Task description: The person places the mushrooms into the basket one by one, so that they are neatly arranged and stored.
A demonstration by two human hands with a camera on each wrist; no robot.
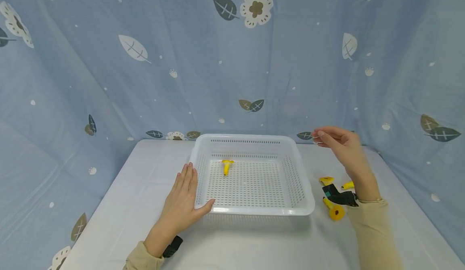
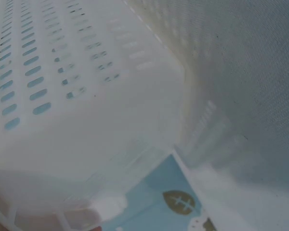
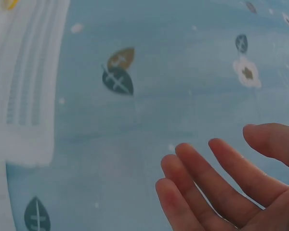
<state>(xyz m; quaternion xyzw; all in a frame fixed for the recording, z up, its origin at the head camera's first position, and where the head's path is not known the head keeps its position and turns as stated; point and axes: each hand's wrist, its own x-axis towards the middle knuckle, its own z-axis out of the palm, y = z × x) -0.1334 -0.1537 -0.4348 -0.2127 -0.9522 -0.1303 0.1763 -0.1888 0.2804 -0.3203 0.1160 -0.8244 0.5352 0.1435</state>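
A white perforated plastic basket (image 1: pixel 250 211) stands in the middle of the table, with one yellow mushroom-shaped piece (image 1: pixel 227 166) lying inside it. My left hand (image 1: pixel 183 201) rests on the basket's left front corner, fingers straight along the rim and thumb over the front edge. Raised beyond the basket's right side is my right hand (image 1: pixel 339 145), its fingers loosely bent and nothing between them. Below that hand, several more yellow mushroom-shaped pieces lie on the table, among them one with a round orange cap (image 1: pixel 336 212) and one farther back (image 1: pixel 326 180).
A yellow piece (image 1: pixel 347 185) is partly hidden behind my right wrist. Behind the white table (image 1: pixel 145 169) hangs a blue curtain (image 1: pixel 203 80) with leaf and flower prints. Black straps with devices (image 1: pixel 339 196) sit on both wrists.
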